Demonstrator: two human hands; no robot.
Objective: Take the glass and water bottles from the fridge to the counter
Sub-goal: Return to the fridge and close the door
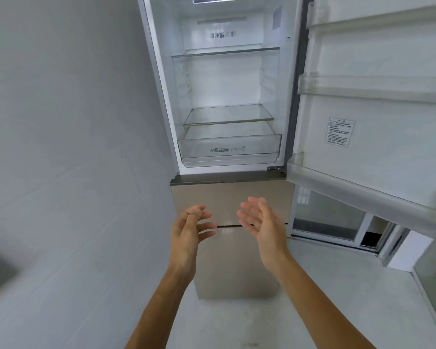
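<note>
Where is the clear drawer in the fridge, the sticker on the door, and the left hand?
clear drawer [229, 148]: head view, on its see-through front wall.
sticker [340, 132]: head view, on the middle of the printed label.
left hand [186, 235]: head view, on the middle of the hand.

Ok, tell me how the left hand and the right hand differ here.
The left hand shows mostly its back, the right hand its palm. The left hand's fingers bend loosely; the right hand's are straighter and spread. The right hand sits slightly higher in the picture than the left. Both are empty, facing each other before the fridge's closed lower door.
</note>
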